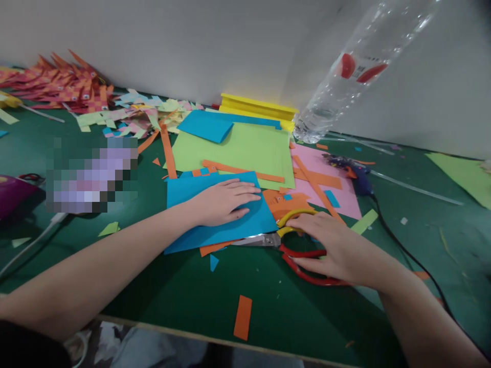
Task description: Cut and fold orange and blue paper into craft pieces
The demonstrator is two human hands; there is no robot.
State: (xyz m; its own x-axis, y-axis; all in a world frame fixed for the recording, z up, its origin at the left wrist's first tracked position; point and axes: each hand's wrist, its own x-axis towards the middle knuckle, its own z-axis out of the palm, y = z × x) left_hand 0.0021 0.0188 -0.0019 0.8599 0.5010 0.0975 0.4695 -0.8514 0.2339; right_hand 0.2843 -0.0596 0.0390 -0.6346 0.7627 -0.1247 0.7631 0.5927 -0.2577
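Note:
My left hand lies flat, fingers stretched out, on a blue paper sheet on the green table. My right hand rests over the handles of scissors with one red and one yellow loop, fingers curled loosely on them. The scissor blades point left, along the blue sheet's lower edge. Orange paper scraps lie between both hands.
A light green sheet, a pink sheet, a second blue piece and yellow paper lie behind. A tilted clear bottle leans at the wall. Woven paper crafts pile at the left. A glue gun with cord lies at the right.

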